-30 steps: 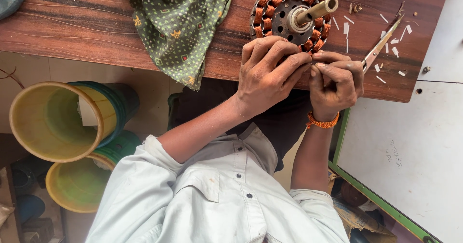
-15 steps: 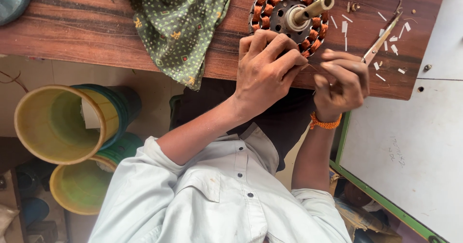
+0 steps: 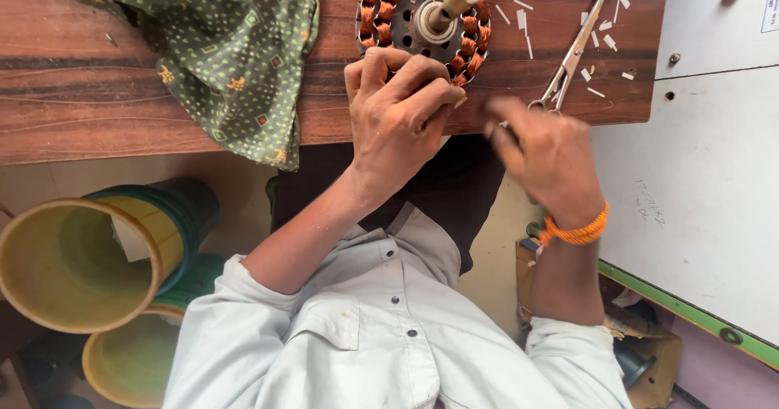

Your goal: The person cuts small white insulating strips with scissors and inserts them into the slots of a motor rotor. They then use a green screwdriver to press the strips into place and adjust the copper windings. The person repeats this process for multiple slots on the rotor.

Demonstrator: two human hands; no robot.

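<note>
Your left hand (image 3: 402, 117) lies on the near edge of the wound motor stator (image 3: 423, 21), fingers curled down and pressing against its copper coils at the rim; it grips nothing loose, only bears on the winding. The stator sits flat at the far edge of the wooden bench (image 3: 122, 92), its dark core ringed with orange-brown coils and a pale shaft (image 3: 456, 2) rising tilted from the centre. Your right hand (image 3: 548, 153) is just to the right of the left one, over the near edge of the bench, blurred by motion; its fingers look loosely bent, but whether they pinch anything cannot be told. An orange thread band (image 3: 574, 232) circles that wrist. Just beyond the right hand a pair of scissors (image 3: 568, 60) lies on the wood, handles toward you and blades pointing away. Small white slips of paper (image 3: 604, 26) are scattered around the blades. To the left of the stator a green patterned cloth (image 3: 219, 48) hangs over the bench edge. Below it, beside your left elbow, two yellow-green tubs (image 3: 77, 263) lie on their sides. A white cabinet top (image 3: 706, 157) adjoins the bench on the right.
</note>
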